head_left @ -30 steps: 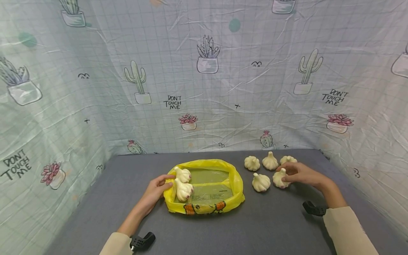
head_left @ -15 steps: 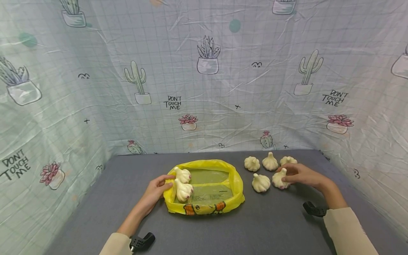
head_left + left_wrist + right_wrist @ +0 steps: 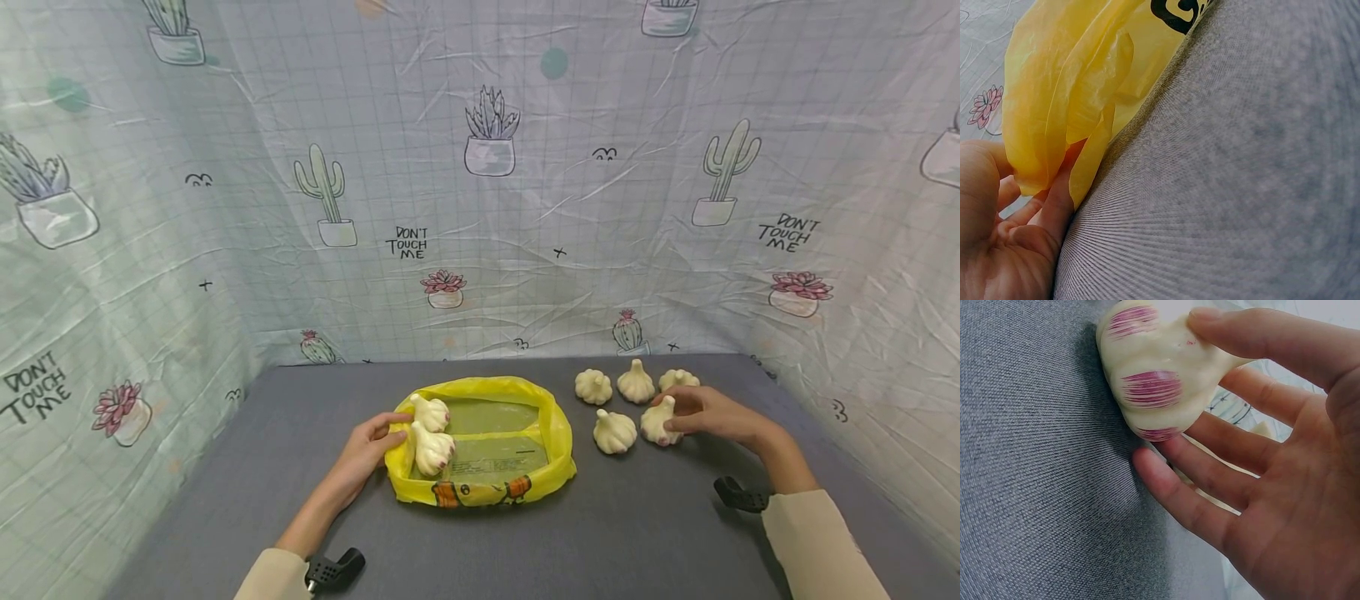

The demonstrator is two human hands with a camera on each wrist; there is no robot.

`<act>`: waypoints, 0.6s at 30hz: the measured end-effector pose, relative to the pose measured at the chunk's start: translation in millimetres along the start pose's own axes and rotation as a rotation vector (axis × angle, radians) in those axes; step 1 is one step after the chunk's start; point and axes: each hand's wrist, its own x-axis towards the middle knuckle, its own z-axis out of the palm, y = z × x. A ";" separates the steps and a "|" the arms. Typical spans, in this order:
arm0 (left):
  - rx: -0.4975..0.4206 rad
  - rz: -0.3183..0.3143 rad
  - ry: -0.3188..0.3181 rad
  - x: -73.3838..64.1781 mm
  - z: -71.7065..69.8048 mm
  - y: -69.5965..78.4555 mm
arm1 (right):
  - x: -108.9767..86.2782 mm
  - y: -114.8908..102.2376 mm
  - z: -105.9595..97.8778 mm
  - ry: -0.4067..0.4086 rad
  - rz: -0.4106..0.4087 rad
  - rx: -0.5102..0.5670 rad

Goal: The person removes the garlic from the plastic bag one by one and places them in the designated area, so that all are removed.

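Note:
My left hand (image 3: 365, 454) pinches the left rim of a yellow plastic bag (image 3: 558, 446), its opening spread wide on the table. In the left wrist view the bag's folded edge (image 3: 1041, 137) runs between thumb and fingers. Two garlic bulbs (image 3: 433, 450) lie inside the bag against its left wall. My right hand (image 3: 708, 414) holds a garlic bulb (image 3: 657, 423) at the right, thumb on the near side and fingers behind. The right wrist view shows purple streaks on this bulb (image 3: 1154, 387), which sits at the grey surface.
Several other garlic bulbs stand close by: one bulb (image 3: 614, 431) left of the held one, and a back row with a left bulb (image 3: 593, 386), a middle bulb (image 3: 636, 382) and a right bulb (image 3: 678, 379). A patterned curtain (image 3: 480, 208) surrounds the grey table (image 3: 600, 542).

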 end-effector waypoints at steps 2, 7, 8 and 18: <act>0.010 0.000 0.002 0.0 0.0 0.1 | 0.1 0.8 0.1 0.001 0.002 0.000; 0.033 0.011 -0.001 -0.7 -0.2 0.8 | 0.7 -0.2 0.6 0.022 0.002 -0.024; 0.032 0.009 -0.001 -0.6 -0.2 0.8 | 0.8 -0.6 0.8 0.026 0.001 -0.031; 0.021 -0.006 0.011 0.3 1.2 -0.6 | 1.5 -0.8 1.7 0.040 -0.030 -0.062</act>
